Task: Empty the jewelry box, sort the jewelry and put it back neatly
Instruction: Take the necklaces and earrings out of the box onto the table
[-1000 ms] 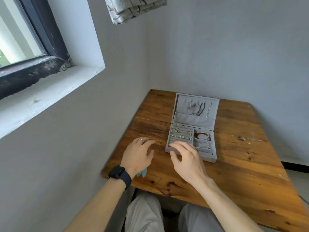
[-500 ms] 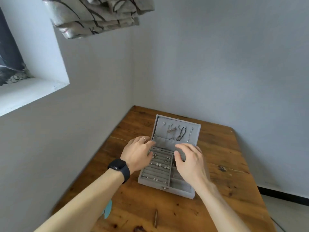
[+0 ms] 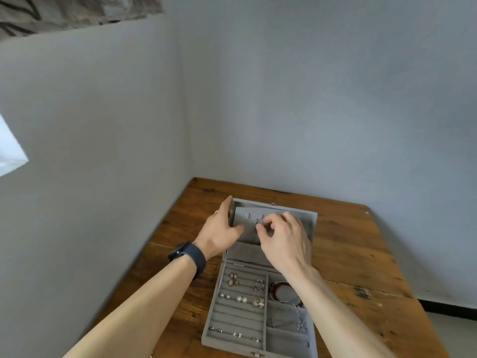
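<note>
The grey jewelry box (image 3: 260, 293) is laid open on the wooden worktop (image 3: 361, 267). Its lid (image 3: 307, 223), at 12 o'clock, is gripped at the left edge by the left hand (image 3: 219, 231). A small piece on the lid is pinched by the right hand (image 3: 284, 236). Earrings (image 3: 242, 298) are seen in the ring rows.

grey jewelry box (image 3: 260, 316), brown table (image 3: 361, 275) (dark knots)

The jewelry box (image 3: 260, 280) lay open on the table (image 3: 361, 267), which stood in the corner — walls behind and to its left. In the base, earrings (image 3: 242, 290) sat in the left slots; a bracelet (image 3: 280, 289) lay in the right rear compartment. Both hands — left hand (image 3: 219, 228), right hand (image 3: 284, 236) — were at the raised lid (image 3: 273, 226) behind the base.
</note>
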`<state>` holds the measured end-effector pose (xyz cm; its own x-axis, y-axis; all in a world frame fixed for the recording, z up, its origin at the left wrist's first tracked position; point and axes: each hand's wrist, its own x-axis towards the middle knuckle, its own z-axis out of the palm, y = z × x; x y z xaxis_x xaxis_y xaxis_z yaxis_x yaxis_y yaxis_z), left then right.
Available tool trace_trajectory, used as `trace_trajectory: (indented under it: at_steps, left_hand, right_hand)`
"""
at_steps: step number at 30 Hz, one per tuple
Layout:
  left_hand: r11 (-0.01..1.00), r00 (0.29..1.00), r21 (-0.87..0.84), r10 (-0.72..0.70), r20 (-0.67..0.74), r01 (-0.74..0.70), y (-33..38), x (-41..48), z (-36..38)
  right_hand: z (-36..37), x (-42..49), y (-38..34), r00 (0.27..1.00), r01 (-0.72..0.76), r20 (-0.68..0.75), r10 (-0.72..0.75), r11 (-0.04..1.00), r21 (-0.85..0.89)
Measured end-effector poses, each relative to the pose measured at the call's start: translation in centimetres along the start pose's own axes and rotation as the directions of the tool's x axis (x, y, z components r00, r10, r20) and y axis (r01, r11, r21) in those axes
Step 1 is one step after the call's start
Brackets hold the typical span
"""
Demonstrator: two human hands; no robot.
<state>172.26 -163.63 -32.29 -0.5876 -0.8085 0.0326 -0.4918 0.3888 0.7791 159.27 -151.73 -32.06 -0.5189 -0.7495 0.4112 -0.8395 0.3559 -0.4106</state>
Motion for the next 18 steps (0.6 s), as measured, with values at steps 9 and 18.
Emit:
trace_trajectory:
  at_steps: [9, 18]
  left_hand:
    - [0.995, 0.994, -0.019, 0.098, -0.057, -0.099, -0.9, -0.3, -1.1]
    - [0.995, 0.992, 0.04, 0.095, -0.087, -0.092, -0.4, -0.4, -1.8]
  right_hand:
    - [0.7, 0.5, -1.6, 0.998, -0.035, 0.04, 0.041, 0.99, -0.134]
    - [-3.0, 0.3, -2.5, 0.993, 0.112, -0.026, -0.111, 0.994, 0.018]
